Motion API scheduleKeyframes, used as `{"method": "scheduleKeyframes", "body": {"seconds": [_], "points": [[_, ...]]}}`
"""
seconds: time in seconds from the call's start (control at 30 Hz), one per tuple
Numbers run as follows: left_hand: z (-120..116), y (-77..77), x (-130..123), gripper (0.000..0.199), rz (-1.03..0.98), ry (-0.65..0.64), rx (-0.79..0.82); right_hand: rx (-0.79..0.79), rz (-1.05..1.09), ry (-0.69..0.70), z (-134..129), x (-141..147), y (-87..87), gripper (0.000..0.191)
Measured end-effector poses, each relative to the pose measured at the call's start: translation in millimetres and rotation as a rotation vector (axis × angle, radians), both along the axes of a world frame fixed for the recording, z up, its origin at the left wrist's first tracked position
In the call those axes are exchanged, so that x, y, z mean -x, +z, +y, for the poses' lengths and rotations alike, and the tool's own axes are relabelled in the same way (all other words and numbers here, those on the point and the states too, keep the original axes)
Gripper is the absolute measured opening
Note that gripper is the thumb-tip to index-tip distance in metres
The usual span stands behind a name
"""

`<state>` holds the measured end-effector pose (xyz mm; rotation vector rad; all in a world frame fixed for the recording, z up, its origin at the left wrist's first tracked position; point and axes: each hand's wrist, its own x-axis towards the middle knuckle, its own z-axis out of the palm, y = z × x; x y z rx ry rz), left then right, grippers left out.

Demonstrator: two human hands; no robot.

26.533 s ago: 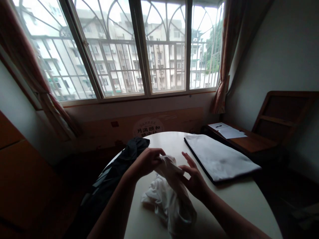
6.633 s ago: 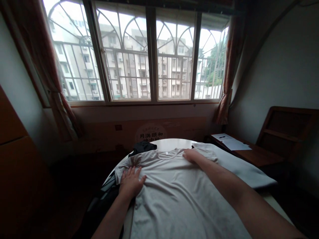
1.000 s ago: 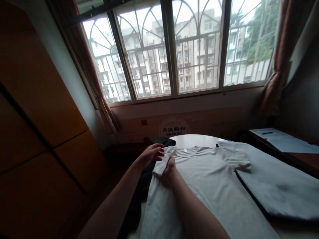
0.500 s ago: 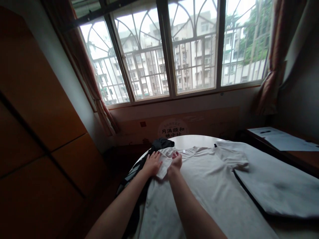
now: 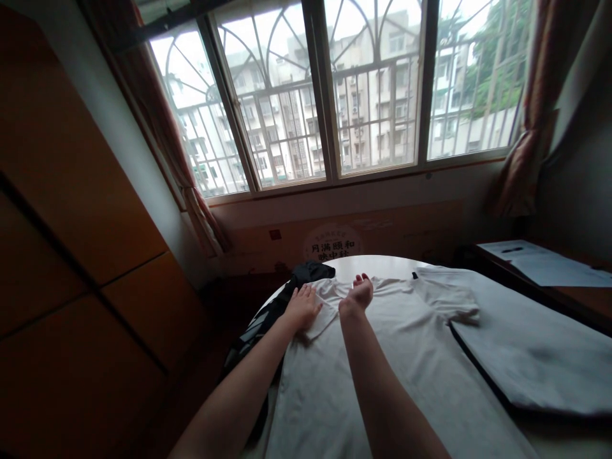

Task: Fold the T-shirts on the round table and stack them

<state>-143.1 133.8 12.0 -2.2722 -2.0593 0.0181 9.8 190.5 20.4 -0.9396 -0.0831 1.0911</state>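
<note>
A light grey-white T-shirt [image 5: 406, 357] lies spread out, its neckline away from me and a short sleeve [image 5: 459, 306] out to the right. My left hand [image 5: 305, 307] rests flat, palm down, on the shirt's left shoulder and sleeve, which is folded inward. Beside it, my right hand [image 5: 357, 294] is over the neckline, turned on its side with fingers loosely curled and tips apart. No cloth shows lifted in it. Part of the collar is hidden behind this hand.
Dark clothing [image 5: 258, 331] lies along the left edge of the round white table [image 5: 382, 262]. A folded white cloth item with a dark edge [image 5: 540, 357] is on the right. Papers [image 5: 545, 261] lie on a dark side surface. A wooden cabinet [image 5: 71, 223] stands left.
My right hand has moved right along the neckline, its fingers less pinched. My left hand has slid slightly right over the shoulder of the shirt.
</note>
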Motion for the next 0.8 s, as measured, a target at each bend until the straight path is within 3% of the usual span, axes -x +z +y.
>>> {"method": "scheduleKeyframes", "body": {"seconds": [0.13, 0.3, 0.53, 0.67, 0.8], "points": [[2.8, -9.8, -0.8, 0.074, -0.018, 0.042, 0.003, 0.030, 0.031, 0.007, 5.9, -1.2, -9.9, 0.033], [-1.3, -9.1, 0.3, 0.069, -0.052, 0.036, -0.045, 0.069, 0.053, 0.024, 8.7, 2.4, -18.6, 0.028], [-27.2, -25.9, -16.6, 0.074, -0.121, -0.014, 0.023, 0.118, 0.087, 0.040, 6.9, -0.7, -21.6, 0.025], [-35.2, -27.0, -23.0, 0.077, -0.121, 0.012, 0.047, 0.084, 0.096, 0.045, 4.4, -10.9, -7.5, 0.026], [-34.9, -22.1, -23.5, 0.075, -0.107, 0.022, 0.045, -0.062, 0.069, 0.049, -6.3, -22.7, 31.8, 0.033]]}}
